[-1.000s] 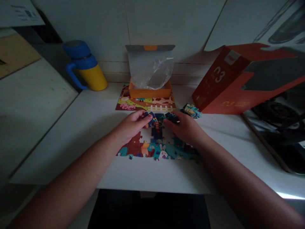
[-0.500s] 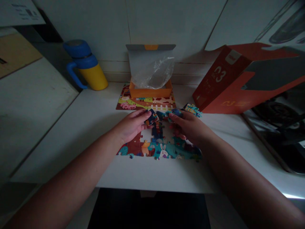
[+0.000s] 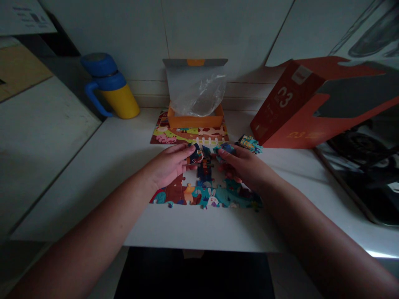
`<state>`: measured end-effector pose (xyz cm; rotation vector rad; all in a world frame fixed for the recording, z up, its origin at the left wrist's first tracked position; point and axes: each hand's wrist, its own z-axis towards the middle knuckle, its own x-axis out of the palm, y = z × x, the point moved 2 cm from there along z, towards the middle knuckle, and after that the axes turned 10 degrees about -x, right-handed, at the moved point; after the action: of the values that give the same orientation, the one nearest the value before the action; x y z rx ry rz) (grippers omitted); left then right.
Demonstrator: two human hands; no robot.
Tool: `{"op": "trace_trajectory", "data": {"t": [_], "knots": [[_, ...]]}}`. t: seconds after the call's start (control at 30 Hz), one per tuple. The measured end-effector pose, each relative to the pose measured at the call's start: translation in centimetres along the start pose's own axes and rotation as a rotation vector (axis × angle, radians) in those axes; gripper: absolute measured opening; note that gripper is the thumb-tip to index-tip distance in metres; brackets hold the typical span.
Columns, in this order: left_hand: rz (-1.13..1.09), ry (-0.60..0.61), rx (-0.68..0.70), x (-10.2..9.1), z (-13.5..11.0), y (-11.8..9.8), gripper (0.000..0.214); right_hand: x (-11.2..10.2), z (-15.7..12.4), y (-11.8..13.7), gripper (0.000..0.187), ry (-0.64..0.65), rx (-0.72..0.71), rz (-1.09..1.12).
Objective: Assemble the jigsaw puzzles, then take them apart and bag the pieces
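A partly built colourful jigsaw puzzle [image 3: 205, 193] lies on the white table [image 3: 124, 158] in front of me. My left hand [image 3: 170, 164] rests over its upper left part, fingers pinched on a dark blue puzzle piece [image 3: 195, 153]. My right hand [image 3: 246, 166] lies over the upper right part, its fingertips closed on a light blue puzzle piece [image 3: 225, 148]. The two pieces sit close together above the puzzle's top edge. A small pile of loose pieces [image 3: 248, 143] lies just right of my right hand.
An orange puzzle box [image 3: 195, 120] with a clear plastic bag stands on a picture sheet [image 3: 187, 135] at the back. A large red carton [image 3: 311, 104] lies at the right, a blue and yellow jug [image 3: 112, 85] at the back left. A dark stovetop [image 3: 368, 174] borders the right.
My right hand moved up from the puzzle's middle toward its top edge with a light blue piece. My left hand stayed near the same spot with its dark piece.
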<state>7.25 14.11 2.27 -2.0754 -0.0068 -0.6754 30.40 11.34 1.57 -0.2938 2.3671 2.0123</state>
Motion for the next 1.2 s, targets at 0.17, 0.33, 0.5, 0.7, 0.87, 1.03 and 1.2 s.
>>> {"op": "trace_trajectory", "data": {"t": [0.17, 0.33, 0.5, 0.7, 0.87, 1.03, 1.2], "knots": [[0.236, -0.095, -0.097, -0.6, -0.8, 0.0, 0.019, -0.2, -0.4, 0.3, 0.04, 0.079, -0.002, -0.193], [0.663, -0.243, 0.082, -1.5, -0.3, -0.2, 0.022, -0.5, -0.5, 0.4, 0.044, 0.102, -0.135, -0.423], [0.976, -0.268, 0.29, -1.0, 0.0, -0.1, 0.021, -0.3, -0.5, 0.8, 0.038, 0.051, -0.214, -0.55], [1.168, -0.168, 0.429, 0.1, 0.3, 0.8, 0.011, -0.1, -0.7, 1.3, 0.038, 0.099, -0.247, -0.626], [1.288, -0.107, 0.475, 0.6, 0.3, 0.8, 0.007, -0.2, -0.5, 1.0, 0.039, 0.098, -0.258, -0.621], [1.273, -0.053, 0.469, 1.0, 0.4, 0.7, 0.011, -0.1, -0.6, 1.1, 0.037, 0.101, -0.255, -0.623], [1.297, -0.052, 0.499, 1.2, 0.5, 0.7, 0.012, -0.2, -0.6, 1.1, 0.037, 0.107, -0.252, -0.625]]}}
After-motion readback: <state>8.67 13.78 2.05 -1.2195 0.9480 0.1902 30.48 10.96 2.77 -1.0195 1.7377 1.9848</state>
